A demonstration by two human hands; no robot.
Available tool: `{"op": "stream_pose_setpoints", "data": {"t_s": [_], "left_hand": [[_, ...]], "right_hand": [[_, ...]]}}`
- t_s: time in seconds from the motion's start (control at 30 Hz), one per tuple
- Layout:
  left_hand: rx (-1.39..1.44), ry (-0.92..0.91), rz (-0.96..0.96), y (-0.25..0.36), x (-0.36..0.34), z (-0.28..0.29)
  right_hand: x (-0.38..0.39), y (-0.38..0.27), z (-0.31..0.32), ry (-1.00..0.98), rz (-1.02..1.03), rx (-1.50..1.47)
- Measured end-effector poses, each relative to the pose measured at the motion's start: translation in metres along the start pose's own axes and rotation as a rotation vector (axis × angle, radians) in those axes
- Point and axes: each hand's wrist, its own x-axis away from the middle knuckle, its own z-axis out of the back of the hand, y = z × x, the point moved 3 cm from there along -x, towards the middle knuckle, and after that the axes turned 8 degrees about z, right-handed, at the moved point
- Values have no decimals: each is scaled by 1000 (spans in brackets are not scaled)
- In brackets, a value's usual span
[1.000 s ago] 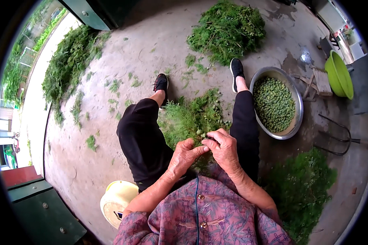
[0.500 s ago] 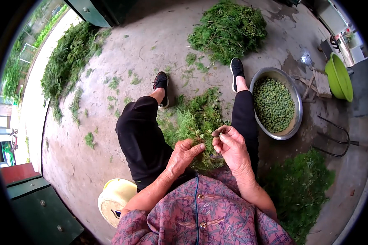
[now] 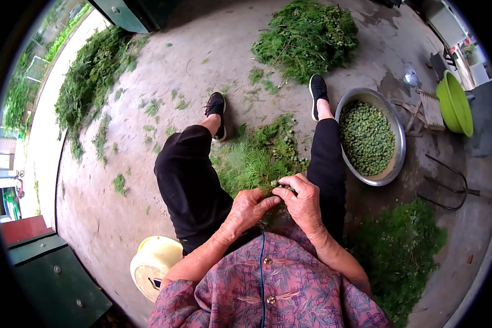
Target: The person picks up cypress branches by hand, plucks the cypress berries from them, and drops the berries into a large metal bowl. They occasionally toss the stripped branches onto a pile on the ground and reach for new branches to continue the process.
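My left hand (image 3: 250,210) is closed in a pinch on a feathery green conifer sprig (image 3: 251,170) in front of my lap. My right hand (image 3: 303,201) touches the sprig close to the left fingertips. Its thumb and fingers close around small green cones (image 3: 274,183), though the fingers partly hide them. Beneath both hands, between my legs, more cut conifer branches (image 3: 279,136) lie on the concrete floor. To the right of my leg stands a wide metal basin (image 3: 399,158) with a heap of green cones (image 3: 366,136) in it.
A branch pile (image 3: 306,41) lies ahead, another greenery pile (image 3: 95,71) at left, and loose greenery (image 3: 402,251) at lower right. A fork head (image 3: 454,191), a small wooden stool (image 3: 431,112) and a green tub (image 3: 455,104) are at right. A cream bucket (image 3: 161,257) sits at lower left.
My right hand has moved down and left, from apart to meeting the left hand. Its fingers have closed at the sprig's cones. The left hand has shifted slightly right.
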Motion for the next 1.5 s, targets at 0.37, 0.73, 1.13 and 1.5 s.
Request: {"op": "stream_pose_setpoints", "data": {"t_s": [0.37,0.73,1.13,1.5], "left_hand": [[256,51,60,3,4,-1],[215,57,-7,1,3,-4],[139,4,68,1,5,0],[107,-40,21,5,6,4]], "right_hand": [[10,11,-3,-163,-552,-552],[7,14,-11,-165,-454,-553],[12,17,-9,-169,-681,-829],[14,20,-6,-208,-773,-1048]]}}
